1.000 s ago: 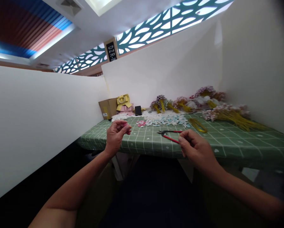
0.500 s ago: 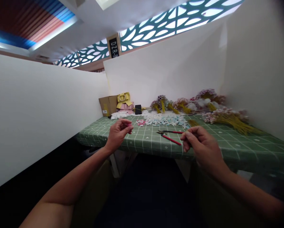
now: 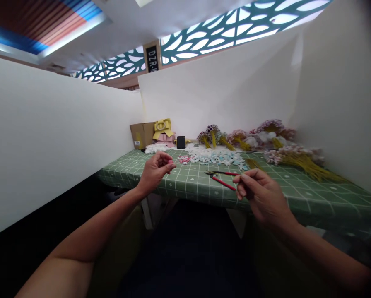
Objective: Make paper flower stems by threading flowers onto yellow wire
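hiding more gold wire (image 3: pixel 254 164) than before, right hand (image 3: pixel 264 193) hovers.

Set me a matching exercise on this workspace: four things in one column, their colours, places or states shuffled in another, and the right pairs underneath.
Column one
1. Pliers
2. Left hand
3. Cardboard box
4. Tablecloth

Column two
A. Green, with white grid lines
B. Holding a small pink piece between thumb and fingers
C. Far left corner, beside a yellow bow
D. Red handles, spread apart

Right pairs: 1-D, 2-B, 3-C, 4-A
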Tool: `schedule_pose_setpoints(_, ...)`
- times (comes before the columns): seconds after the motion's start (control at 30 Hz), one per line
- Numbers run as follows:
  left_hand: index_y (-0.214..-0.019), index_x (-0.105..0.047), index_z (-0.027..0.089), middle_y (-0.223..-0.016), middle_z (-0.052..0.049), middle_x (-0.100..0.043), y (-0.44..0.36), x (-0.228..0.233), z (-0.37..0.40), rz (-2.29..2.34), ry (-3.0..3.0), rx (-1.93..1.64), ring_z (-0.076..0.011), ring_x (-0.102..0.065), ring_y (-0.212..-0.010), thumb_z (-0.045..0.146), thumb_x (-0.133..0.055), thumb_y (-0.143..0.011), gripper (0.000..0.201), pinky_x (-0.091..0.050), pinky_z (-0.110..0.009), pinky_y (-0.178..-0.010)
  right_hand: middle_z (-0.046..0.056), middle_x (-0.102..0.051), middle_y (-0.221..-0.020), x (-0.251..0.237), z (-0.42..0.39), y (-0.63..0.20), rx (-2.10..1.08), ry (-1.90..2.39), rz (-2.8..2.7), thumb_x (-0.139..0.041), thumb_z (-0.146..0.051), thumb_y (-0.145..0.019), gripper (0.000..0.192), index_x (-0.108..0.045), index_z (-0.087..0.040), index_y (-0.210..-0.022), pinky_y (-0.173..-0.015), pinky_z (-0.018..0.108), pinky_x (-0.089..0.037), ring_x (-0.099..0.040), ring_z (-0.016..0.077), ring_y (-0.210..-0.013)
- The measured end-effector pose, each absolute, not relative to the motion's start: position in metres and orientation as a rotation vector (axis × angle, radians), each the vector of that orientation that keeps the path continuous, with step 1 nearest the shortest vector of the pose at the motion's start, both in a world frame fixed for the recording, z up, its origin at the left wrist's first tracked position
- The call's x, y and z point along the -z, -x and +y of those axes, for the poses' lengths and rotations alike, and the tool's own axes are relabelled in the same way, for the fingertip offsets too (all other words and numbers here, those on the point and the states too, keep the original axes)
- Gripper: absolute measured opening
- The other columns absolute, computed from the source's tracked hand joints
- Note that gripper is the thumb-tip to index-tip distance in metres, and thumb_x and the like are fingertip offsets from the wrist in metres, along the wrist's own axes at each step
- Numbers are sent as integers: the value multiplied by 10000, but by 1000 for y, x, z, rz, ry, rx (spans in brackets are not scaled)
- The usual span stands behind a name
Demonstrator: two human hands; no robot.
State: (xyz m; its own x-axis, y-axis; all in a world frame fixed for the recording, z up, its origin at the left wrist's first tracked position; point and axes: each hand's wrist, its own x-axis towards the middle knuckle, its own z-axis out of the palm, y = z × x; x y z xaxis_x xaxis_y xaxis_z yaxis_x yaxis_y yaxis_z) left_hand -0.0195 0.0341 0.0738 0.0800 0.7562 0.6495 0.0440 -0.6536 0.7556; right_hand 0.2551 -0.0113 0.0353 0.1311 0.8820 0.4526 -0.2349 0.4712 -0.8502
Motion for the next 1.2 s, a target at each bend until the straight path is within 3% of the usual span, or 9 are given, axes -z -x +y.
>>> schedule_pose_setpoints(0.47, -870, -712, 173, -745, -16, -645, 21, -74, 32, 826, -1846, -1627, -110, -579, -685, 196, -761, -686, 192, -480, -222, -616, 4, -633, -757, -33, -11, -256, -861, 697, -1205, -667, -323, -781, 208, -498, -203, -758, -444, 241, -460, -489, 84, -478)
schedule_pose_setpoints(0.8, -1050, -707, 221, -865, -27, -633, 20, -69, 32, 691, -1822, -1628, -95, -556, -702, 215, -669, -797, 257, -494, -233, -674, 0, -635, -781, -35, -11, -259, -855, 688, -1230, -627, -305, -821, 166, -507, -204, -766, -462, 238, -458, -478, 78, -487)
schedule_pose_setpoints(1.03, -939, -636, 190, -829, -18, -626, 18, -69, 32, 589, -1699, -1657, -93, -567, -710, 186, -713, -754, 200, -495, -212, -643, 1, -623, -768, -42, -13, -263, -857, 660, -1224, -648, -283, -803, 161, -516, -200, -763, -453, 244, -455, -488, 79, -473)
schedule_pose_setpoints(1.2, -941, -673, 176, -832, -26, -633, 18, -69, 33, 583, -1652, -1642, -89, -557, -708, 192, -714, -756, 191, -481, -210, -643, 4, -624, -762, -49, -18, -264, -845, 659, -1232, -645, -273, -802, 157, -512, -204, -757, -449, 244, -446, -486, 83, -474)
